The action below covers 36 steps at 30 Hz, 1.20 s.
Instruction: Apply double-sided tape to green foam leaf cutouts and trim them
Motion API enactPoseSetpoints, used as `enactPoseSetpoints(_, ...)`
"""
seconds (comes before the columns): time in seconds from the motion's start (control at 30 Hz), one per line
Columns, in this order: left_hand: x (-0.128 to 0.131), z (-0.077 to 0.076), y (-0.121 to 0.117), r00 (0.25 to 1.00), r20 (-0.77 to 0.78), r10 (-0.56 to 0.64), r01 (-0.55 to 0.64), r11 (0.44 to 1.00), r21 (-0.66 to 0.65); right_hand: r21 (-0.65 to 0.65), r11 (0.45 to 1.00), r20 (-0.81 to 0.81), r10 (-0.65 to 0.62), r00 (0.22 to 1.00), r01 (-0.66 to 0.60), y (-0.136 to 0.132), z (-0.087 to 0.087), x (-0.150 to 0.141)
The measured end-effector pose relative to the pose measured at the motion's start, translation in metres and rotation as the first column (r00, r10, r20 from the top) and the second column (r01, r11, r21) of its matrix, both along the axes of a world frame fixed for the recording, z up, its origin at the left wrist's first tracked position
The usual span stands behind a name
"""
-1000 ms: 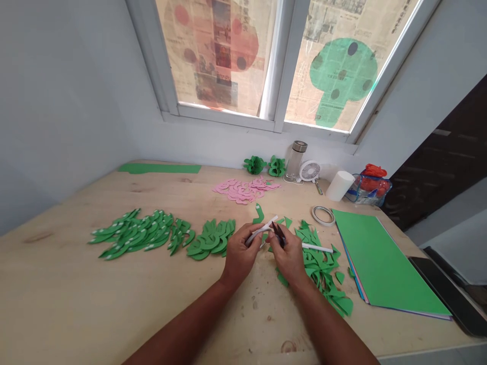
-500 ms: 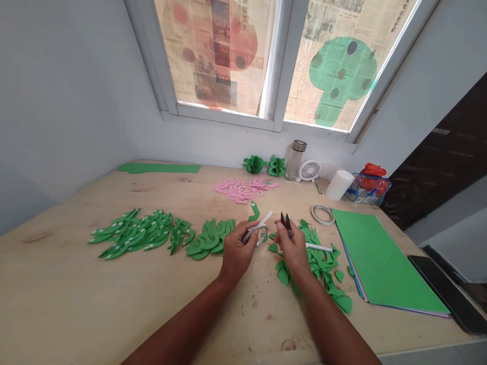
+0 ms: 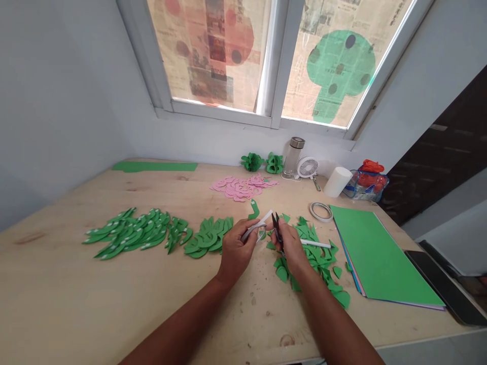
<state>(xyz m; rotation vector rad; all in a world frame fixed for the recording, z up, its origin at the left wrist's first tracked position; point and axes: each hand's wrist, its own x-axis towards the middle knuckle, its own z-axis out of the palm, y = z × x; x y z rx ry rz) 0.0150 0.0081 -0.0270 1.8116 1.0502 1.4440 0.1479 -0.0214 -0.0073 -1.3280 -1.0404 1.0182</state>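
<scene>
In the head view, I have the left hand (image 3: 238, 247) pinching a tape roll (image 3: 249, 232), its white free end (image 3: 267, 217) jutting out. The right hand (image 3: 292, 247) grips scissors (image 3: 277, 228), blades narrowly parted just beside that end. I judge the step as snipping tape; next calls for squaring the blades across it. A bent green cutout (image 3: 254, 210) lies just beyond.
</scene>
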Motion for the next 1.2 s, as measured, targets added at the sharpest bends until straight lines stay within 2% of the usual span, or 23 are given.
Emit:
enactPoseSetpoints(0.6,-0.0007,0.0012,0.0005,0.997,-0.076,0.004,0.002,0.998,0.070,0.012,1.000,0.010,0.006,1.000,-0.006,0.0005,0.0060,0.0011)
enactPoseSetpoints(0.9,-0.0008,0.0020,0.0004,0.997,-0.075,0.016,-0.009,0.996,0.089,0.046,0.999,0.066,-0.010,0.998,0.006,0.0027,-0.0010,0.0048)
enactPoseSetpoints(1.2,-0.0012,0.0055,-0.0009,0.996,-0.088,0.032,-0.021,0.993,0.120,0.055,0.998,0.056,-0.012,0.998,0.009,0.0031,-0.0018,0.0052)
